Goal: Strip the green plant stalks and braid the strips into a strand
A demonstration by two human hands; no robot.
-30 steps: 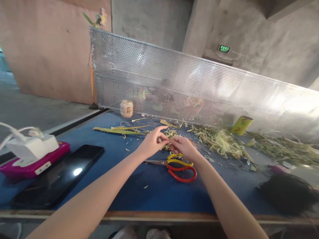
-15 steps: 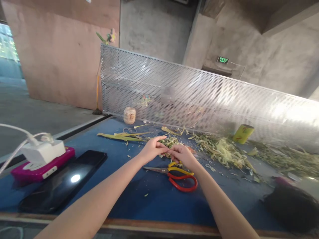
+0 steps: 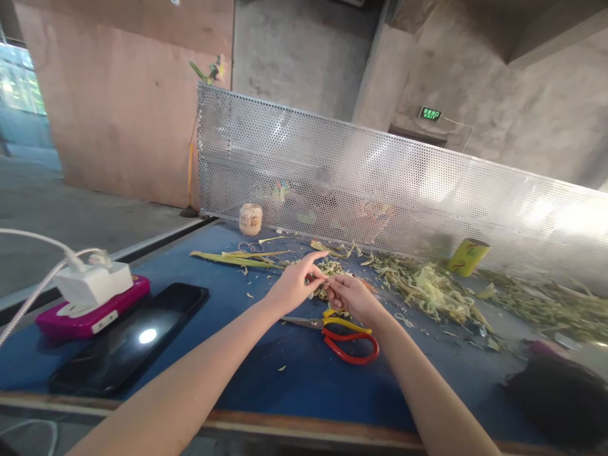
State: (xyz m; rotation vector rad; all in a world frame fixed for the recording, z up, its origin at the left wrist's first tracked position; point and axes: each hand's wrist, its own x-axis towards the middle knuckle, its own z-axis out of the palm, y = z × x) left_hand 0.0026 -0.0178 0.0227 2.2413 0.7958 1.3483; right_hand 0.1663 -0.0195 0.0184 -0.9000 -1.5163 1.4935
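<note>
One blue surface (image 3: 266, 386) bore scissors (image 3: 318, 324) just on the near side of the right hand (image 3: 354, 296), which, like the left hand (image 3: 297, 282) meeting it, pinched narrowly on what seemed a tiny scrap (image 3: 327, 281), probably light, soft, easily torn and best taken edgewise, though mostly hidden.

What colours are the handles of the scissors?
A red handle and a yellow handle; head view.
</note>
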